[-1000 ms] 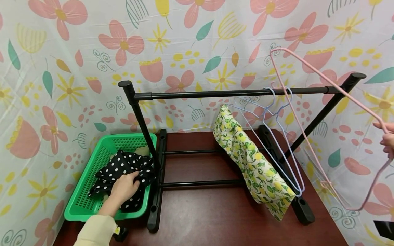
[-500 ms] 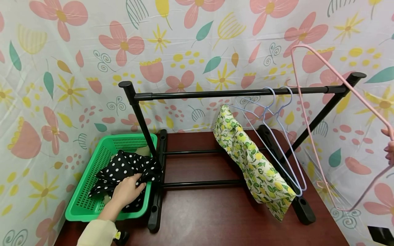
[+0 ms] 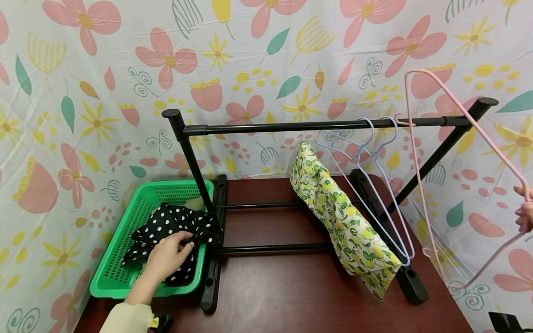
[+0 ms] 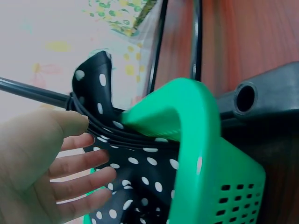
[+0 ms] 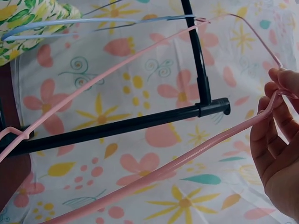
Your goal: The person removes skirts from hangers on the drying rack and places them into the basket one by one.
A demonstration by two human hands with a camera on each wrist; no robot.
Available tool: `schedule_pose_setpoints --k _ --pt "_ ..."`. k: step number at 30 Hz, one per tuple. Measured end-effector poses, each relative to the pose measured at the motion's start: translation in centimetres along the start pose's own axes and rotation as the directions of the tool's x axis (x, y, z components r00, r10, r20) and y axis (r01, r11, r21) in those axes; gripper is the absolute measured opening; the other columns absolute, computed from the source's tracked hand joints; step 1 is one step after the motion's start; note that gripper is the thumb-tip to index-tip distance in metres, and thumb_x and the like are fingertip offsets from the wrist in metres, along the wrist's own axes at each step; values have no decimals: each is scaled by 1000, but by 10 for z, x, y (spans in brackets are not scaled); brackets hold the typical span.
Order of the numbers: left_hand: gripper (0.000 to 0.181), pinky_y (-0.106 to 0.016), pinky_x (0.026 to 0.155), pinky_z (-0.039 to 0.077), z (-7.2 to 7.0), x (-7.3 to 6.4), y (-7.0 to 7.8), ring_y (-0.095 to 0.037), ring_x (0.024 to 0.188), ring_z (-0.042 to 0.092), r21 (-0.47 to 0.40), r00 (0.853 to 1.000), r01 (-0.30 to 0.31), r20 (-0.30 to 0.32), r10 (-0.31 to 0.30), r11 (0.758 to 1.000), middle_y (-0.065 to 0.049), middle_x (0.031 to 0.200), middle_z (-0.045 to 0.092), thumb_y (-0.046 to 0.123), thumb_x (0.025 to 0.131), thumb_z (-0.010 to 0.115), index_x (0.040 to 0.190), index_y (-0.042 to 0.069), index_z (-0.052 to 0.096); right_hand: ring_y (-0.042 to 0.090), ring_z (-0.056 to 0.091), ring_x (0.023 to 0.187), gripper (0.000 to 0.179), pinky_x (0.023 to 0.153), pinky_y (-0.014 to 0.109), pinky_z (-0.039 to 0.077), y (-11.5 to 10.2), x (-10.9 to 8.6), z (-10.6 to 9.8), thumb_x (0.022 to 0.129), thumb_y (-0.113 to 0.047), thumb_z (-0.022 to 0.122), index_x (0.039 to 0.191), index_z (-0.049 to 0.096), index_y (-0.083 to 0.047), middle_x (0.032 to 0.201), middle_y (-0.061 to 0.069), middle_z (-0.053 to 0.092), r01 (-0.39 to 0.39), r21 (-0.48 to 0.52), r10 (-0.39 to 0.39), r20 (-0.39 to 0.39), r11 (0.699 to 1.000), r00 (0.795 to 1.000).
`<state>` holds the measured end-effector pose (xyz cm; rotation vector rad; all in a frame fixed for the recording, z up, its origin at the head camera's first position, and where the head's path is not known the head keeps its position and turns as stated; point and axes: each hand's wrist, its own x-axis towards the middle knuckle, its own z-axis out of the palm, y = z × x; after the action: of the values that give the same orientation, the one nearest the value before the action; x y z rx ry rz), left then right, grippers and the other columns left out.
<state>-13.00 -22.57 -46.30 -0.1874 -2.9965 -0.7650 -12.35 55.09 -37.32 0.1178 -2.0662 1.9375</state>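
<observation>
My left hand point(image 3: 166, 256) is over a black cloth garment with white polka dots point(image 3: 166, 226), which lies partly over the rim of a green basket point(image 3: 102, 277). In the left wrist view the fingers of my left hand point(image 4: 60, 172) are spread loosely, with the thumb right at the garment's folded edge. My right hand point(image 3: 525, 210) holds a pink clothes hanger point(image 3: 420, 185) up at the right. The right wrist view shows the thumb and fingers of that hand point(image 5: 280, 135) pinching the hanger by one bend.
A black garment rack point(image 3: 275, 128) stands on the brown table point(image 3: 266, 286). From its bar hang light blue hangers point(image 3: 381, 194), one with lemon-print cloth point(image 3: 339, 217). Between basket and table middle runs the rack's left foot point(image 3: 210, 286). A floral sheet point(image 3: 250, 55) covers the wall.
The pink hanger has swung to the right with my right hand. Part of the polka-dot garment has shifted right over the basket rim, and my left hand has drawn slightly back left.
</observation>
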Motion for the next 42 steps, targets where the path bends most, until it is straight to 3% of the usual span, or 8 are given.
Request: schedule_pose_setpoints --k 4,9,13,16,26,31,35,42 --pt "22 -27 53 45 -5 -1 3 -11 73 62 -8 997 -36 -65 35 999 -2 100 67 22 88 62 109 14 65 6 49 33 62 25 23 33 73 16 -74 85 13 24 116 56 -30 51 -4 52 31 -35 -31 7 999 1000" --pt "21 -26 50 41 -10 -1 8 -10 67 60 -39 989 -64 -133 58 997 0 88 66 20 87 62 107 13 65 2 50 34 54 28 19 35 104 12 -93 88 10 32 127 53 -21 53 -11 53 128 -268 -147 -50 955 988" --pt "18 -26 52 43 -11 1 11 -10 67 60 -55 978 -86 -193 74 995 3 82 64 20 87 63 103 14 67 -2 45 37 41 31 17 33 101 -5 -71 93 8 36 131 49 -2 59 -15 49 175 -506 -264 -110 845 958" --pt "16 -27 54 44 -10 2 12 -10 69 60 -65 970 -104 -229 86 993 4 83 64 20 87 63 102 15 67 0 42 41 35 37 17 34 82 -22 -39 94 5 39 128 51 3 60 -15 47 160 -556 -285 -146 816 947" --pt "15 -25 61 50 -7 4 17 -8 69 60 -94 949 -124 -301 90 988 7 81 64 18 87 63 100 14 68 -4 45 50 47 49 5 35 -37 -73 111 88 16 39 102 66 -19 58 -14 52 258 -322 -341 -237 911 910" --pt "13 -23 61 51 -5 5 19 -6 68 58 -108 938 -138 -332 95 985 6 80 64 15 86 63 98 13 69 -4 47 51 40 50 4 37 -39 -78 118 86 19 41 107 67 -3 61 -12 53 326 -270 -382 -192 906 904" --pt "12 -22 60 50 -4 7 21 -5 67 57 -126 931 -150 -353 97 981 5 80 64 13 86 63 97 12 69 -5 46 52 31 51 4 38 -35 -82 117 85 18 46 107 65 7 62 -14 52 252 -451 -384 -231 856 894" --pt "11 -23 60 51 -2 10 25 -7 67 57 -145 925 -153 -370 90 977 3 80 64 10 85 63 95 10 69 -3 51 53 31 53 5 41 -28 -87 117 81 23 47 93 69 5 61 -10 55 272 -374 -375 -237 887 896"
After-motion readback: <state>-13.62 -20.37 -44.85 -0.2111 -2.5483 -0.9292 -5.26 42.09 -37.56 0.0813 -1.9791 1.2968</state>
